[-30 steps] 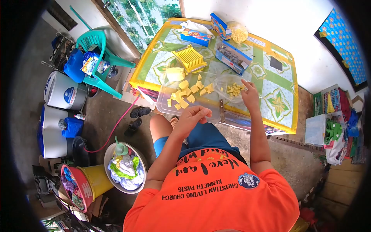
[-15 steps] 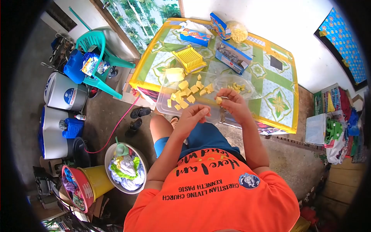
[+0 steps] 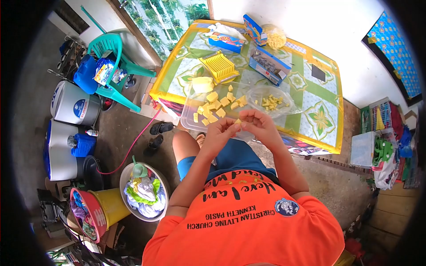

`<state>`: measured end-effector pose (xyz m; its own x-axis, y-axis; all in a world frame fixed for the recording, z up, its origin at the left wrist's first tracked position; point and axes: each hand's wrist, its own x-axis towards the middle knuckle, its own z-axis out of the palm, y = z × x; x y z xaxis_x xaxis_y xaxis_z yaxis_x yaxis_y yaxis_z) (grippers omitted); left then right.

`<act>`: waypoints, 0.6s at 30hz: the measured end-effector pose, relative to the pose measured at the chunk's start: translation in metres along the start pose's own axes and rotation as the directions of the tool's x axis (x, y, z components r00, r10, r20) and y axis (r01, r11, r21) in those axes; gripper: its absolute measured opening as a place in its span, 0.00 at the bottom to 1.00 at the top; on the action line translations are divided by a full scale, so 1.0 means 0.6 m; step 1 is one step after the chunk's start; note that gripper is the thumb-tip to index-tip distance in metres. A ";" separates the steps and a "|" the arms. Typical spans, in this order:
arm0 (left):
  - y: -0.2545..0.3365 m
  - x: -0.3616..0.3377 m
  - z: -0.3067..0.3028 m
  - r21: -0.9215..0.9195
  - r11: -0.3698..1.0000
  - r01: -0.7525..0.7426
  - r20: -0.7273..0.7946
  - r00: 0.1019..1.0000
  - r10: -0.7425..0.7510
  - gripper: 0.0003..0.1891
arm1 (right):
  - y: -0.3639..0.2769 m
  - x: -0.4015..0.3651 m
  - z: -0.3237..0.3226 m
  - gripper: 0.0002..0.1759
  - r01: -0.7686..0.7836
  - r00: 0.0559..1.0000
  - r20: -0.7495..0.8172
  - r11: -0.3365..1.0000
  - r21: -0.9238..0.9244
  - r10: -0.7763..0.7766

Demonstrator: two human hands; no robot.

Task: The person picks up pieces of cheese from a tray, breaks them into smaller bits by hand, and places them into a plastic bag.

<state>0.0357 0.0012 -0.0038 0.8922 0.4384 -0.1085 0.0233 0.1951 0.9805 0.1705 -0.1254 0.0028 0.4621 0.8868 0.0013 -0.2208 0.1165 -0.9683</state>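
My left hand (image 3: 220,134) and my right hand (image 3: 264,129) meet over the near edge of the table. Pinched between their fingertips is a small pale yellow cube (image 3: 238,122), which looks like cheese. Just beyond lies a clear plastic tray (image 3: 186,116) with several larger yellow cubes (image 3: 212,96) scattered in it. To its right, a clear plastic bag or shallow dish (image 3: 290,106) has smaller yellow pieces (image 3: 271,103) on it. A larger pale yellow block (image 3: 202,84) rests at the tray's far left edge.
Farther back on the table (image 3: 320,116) are a yellow slotted rack (image 3: 219,67), an open blue box (image 3: 269,65), two more blue boxes and a container of yellow shreds (image 3: 275,39). A green chair (image 3: 108,46) and a laundry basin (image 3: 144,190) stand at the left.
My right hand has moved left and down to join my left hand, bringing the small cube between both hands' fingertips. The view has shifted slightly.
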 end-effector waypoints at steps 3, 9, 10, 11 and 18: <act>0.001 -0.001 0.001 -0.017 0.999 -0.028 0.027 0.999 0.028 0.14 | -0.015 -0.003 0.000 0.17 -0.047 0.999 -0.004 0.997 0.056 0.047; 0.009 -0.002 0.002 -0.090 0.996 0.000 0.048 0.999 0.004 0.15 | -0.020 -0.003 -0.009 0.15 -0.067 0.998 -0.003 0.988 0.142 0.068; 0.008 -0.002 0.001 -0.119 0.993 0.009 0.054 0.999 -0.003 0.15 | -0.020 -0.003 -0.010 0.15 -0.073 0.997 -0.003 0.975 0.208 0.076; 0.007 -0.001 0.001 -0.173 0.984 0.036 0.052 0.998 -0.028 0.15 | -0.020 -0.003 -0.011 0.15 -0.079 0.997 -0.003 0.959 0.273 0.083; 0.009 0.002 0.000 -0.422 0.899 0.116 0.057 0.993 -0.102 0.14 | -0.004 -0.001 -0.030 0.15 -0.157 0.987 0.046 0.833 0.531 0.157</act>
<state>0.0369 0.0025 0.0012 0.9094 0.3657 -0.1980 -0.0659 0.5968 0.7997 0.1859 -0.1343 0.0007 0.3814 0.9139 -0.1388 -0.7123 0.1948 -0.6743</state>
